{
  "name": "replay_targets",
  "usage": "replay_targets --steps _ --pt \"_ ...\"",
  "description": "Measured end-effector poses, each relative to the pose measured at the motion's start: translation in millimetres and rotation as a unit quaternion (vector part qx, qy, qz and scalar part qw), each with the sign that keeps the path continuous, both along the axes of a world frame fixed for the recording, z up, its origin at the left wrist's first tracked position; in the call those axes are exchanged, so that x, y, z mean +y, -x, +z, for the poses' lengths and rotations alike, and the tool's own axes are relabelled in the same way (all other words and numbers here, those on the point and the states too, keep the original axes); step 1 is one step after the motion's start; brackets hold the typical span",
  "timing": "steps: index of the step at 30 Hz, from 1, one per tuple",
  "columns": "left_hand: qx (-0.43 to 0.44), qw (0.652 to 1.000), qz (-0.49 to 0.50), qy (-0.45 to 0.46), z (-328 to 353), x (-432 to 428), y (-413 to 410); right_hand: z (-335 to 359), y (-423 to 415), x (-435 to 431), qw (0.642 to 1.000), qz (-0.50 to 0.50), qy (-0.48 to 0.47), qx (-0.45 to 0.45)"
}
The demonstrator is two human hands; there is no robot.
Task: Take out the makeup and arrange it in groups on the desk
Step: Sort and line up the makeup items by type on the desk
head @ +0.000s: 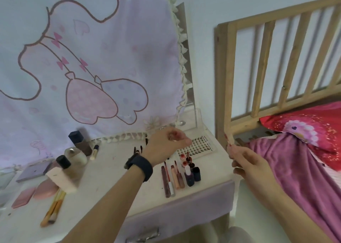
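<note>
Your left forearm is crossing the near edge of the desk [110,193], a dark watch band [140,166] wrapping the wrist. Your left hand [167,143] is hovering just left of the lash tray [200,144], fingers curling inward; something small and reddish is showing at the fingertips, too blurred to tell whether you are gripping anything.

Your right hand [247,163] is hanging right of the lash tray, past the desk's edge, fingers pinching a slim pink stick [229,144] with red marks, which is pointing upward.

Makeup is lying in groups on the desk:
- Just in front of the lash tray: lip gloss tubes [171,177] lying side by side, a dark nail polish bottle [189,177] and a dark pot [196,172] standing beside them.
- Well left of the lash tray: a foundation bottle [81,141] with a dark cap, a small concealer tube [94,152], a rounded clear bottle [75,155] and a black-capped bottle [63,166].
- Further left and nearer you: a cream wedge sponge [62,182], a pink egg sponge [46,190], a pink compact [23,196], a lilac palette [35,170] and yellow-handled brushes [53,207].

Behind the lash tray a cartoon wall cloth [83,58] is hanging. Right of it a wooden bed frame [258,67] is standing, with a purple blanket [295,169] lying below.
</note>
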State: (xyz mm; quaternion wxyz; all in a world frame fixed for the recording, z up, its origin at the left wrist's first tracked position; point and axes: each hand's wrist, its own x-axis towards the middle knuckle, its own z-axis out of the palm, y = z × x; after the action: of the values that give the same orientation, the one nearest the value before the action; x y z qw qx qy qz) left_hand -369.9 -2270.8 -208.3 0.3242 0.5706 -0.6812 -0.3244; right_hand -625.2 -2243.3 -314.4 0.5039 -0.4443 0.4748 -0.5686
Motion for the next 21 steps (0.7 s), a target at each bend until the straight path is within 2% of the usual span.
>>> replay_targets --steps 3,7,12,21 --pt "-0.114 0.993 -0.015 0.0 -0.3 -21.6 18.7 -6.8 4.0 -10.6 0.999 -0.002 0.003 0.052" --pt "-0.25 0.967 -0.044 -0.026 -8.1 -46.2 39.7 -13.0 2.2 -31.3 0.992 0.007 0.017 0.126" --pt "-0.337 0.939 -0.051 -0.04 -27.3 -60.6 55.1 -16.9 0.5 -54.1 0.944 0.058 0.065 0.318" --pt "-0.4 0.915 -0.027 -0.04 -41.9 -59.2 63.5 -29.1 -11.1 -69.3 0.88 0.06 0.115 0.457"
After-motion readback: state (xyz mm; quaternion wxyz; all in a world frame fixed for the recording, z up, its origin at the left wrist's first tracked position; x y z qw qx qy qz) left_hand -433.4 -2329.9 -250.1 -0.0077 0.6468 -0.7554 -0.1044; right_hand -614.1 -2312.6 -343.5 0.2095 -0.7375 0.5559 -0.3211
